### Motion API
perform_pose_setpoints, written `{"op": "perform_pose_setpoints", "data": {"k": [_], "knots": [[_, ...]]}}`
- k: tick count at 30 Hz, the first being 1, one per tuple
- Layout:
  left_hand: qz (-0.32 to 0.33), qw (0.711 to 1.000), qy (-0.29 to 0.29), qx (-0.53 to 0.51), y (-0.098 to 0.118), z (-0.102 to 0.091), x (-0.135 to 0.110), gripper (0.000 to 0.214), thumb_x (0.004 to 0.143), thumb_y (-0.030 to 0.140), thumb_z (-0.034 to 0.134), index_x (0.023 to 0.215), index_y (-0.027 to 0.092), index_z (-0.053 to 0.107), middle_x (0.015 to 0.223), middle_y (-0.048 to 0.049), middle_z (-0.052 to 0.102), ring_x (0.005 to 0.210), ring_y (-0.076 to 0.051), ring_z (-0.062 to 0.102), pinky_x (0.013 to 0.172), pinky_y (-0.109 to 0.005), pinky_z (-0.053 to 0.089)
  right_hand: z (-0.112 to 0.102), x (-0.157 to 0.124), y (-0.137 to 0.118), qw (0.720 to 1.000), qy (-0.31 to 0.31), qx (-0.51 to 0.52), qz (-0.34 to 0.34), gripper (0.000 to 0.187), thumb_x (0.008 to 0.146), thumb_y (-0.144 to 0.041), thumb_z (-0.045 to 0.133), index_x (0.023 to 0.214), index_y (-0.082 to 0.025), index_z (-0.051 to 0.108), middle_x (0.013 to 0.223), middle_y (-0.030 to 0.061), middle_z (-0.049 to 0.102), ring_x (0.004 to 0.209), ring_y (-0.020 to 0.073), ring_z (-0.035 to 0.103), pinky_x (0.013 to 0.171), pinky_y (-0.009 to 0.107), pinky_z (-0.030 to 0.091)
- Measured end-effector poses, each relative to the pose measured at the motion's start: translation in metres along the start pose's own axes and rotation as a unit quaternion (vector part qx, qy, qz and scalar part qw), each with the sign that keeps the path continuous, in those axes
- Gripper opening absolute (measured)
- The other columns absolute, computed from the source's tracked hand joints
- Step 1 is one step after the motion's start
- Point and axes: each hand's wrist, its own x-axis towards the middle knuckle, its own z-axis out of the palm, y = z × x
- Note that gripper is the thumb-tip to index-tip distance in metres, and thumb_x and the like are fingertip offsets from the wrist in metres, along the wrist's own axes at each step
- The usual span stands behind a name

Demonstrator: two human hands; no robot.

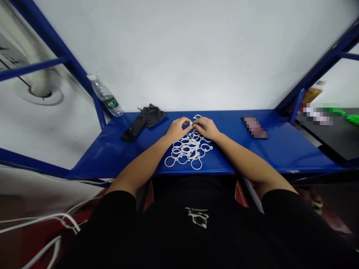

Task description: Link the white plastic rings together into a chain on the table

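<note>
A heap of white plastic rings [188, 149] with small clasps lies linked together on the blue metal table top [269, 145], just in front of me. My left hand [177, 129] and my right hand [203, 127] sit at the far end of the heap. Their fingertips meet on a small white clasp [191, 123] of one ring. Both hands rest just over the rings, and the fingers hide part of that ring. One more ring [197, 117] shows beyond the fingers.
A black phone [133, 129] and a crumpled black cloth pouch [153, 115] lie left of the hands. A pixelated flat object [254, 127] lies to the right. A plastic water bottle [106, 95] leans at the back left. Blue steel frame bars [322, 63] rise at both sides, before a white wall [179, 52].
</note>
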Motion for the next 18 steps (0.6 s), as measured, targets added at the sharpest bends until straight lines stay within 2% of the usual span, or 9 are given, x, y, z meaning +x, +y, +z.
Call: {"op": "perform_pose_setpoints", "data": {"k": [2, 5, 8, 11, 14, 18], "knots": [[0.005, 1.0, -0.023, -0.011, -0.0008, -0.0001, -0.0002, 0.025, 0.1, 0.023, 0.086, 0.125, 0.023, 0.08, 0.115, -0.0064, 0.087, 0.107, -0.025, 0.082, 0.101, -0.041, 0.065, 0.0003, -0.0004, 0.0002, 1.0, -0.003, -0.007, 0.0, 0.026, 0.111, -0.04, 0.063, 0.112, -0.026, 0.085, 0.105, 0.0102, 0.086, 0.099, 0.0291, 0.075, 0.098, 0.046, 0.06], [0.017, 0.999, -0.036, -0.033, -0.0036, 0.0002, 0.0009, 0.019, 0.103, 0.023, 0.085, 0.121, 0.023, 0.084, 0.117, -0.0077, 0.088, 0.108, -0.025, 0.083, 0.101, -0.041, 0.065, 0.0023, -0.0013, 0.0004, 1.0, -0.007, -0.011, -0.003, 0.025, 0.111, -0.04, 0.064, 0.11, -0.026, 0.085, 0.104, 0.0102, 0.086, 0.098, 0.0289, 0.075, 0.097, 0.045, 0.06], [0.033, 0.999, -0.014, -0.038, -0.0065, 0.0006, 0.0025, 0.008, 0.103, 0.027, 0.086, 0.111, 0.023, 0.087, 0.12, -0.0087, 0.088, 0.111, -0.026, 0.083, 0.104, -0.043, 0.065, 0.0038, -0.0018, -0.0001, 1.0, -0.002, -0.009, -0.01, 0.026, 0.111, -0.04, 0.064, 0.111, -0.025, 0.085, 0.104, 0.0106, 0.086, 0.097, 0.0283, 0.075, 0.096, 0.044, 0.06], [0.033, 0.999, 0.021, -0.015, -0.0081, 0.0008, 0.0032, 0.008, 0.104, 0.031, 0.086, 0.104, 0.024, 0.089, 0.109, -0.0075, 0.088, 0.1, -0.024, 0.082, 0.096, -0.041, 0.065, 0.0035, -0.002, -0.0014, 1.0, 0.008, -0.01, -0.018, 0.027, 0.111, -0.039, 0.063, 0.115, -0.024, 0.085, 0.105, 0.0106, 0.086, 0.096, 0.0278, 0.075, 0.095, 0.044, 0.06], [0.019, 0.999, 0.041, 0.006, -0.0088, 0.0011, 0.0029, 0.009, 0.103, 0.033, 0.088, 0.104, 0.024, 0.091, 0.098, -0.0052, 0.088, 0.087, -0.022, 0.08, 0.092, -0.038, 0.063, 0.0028, -0.0019, -0.0022, 0.999, 0.016, -0.014, -0.029, 0.027, 0.112, -0.038, 0.062, 0.12, -0.024, 0.084, 0.106, 0.0099, 0.087, 0.095, 0.0264, 0.075, 0.092, 0.042, 0.06], [0.001, 0.999, 0.039, -0.004, -0.0082, 0.0009, 0.0016, 0.01, 0.099, 0.031, 0.092, 0.108, 0.024, 0.092, 0.098, -0.0053, 0.09, 0.088, -0.022, 0.083, 0.089, -0.035, 0.064, 0.0034, -0.0017, -0.0013, 0.998, 0.032, -0.018, -0.043, 0.025, 0.113, -0.038, 0.064, 0.118, -0.024, 0.083, 0.104, 0.0096, 0.086, 0.092, 0.0256, 0.075, 0.09, 0.041, 0.06]]}}
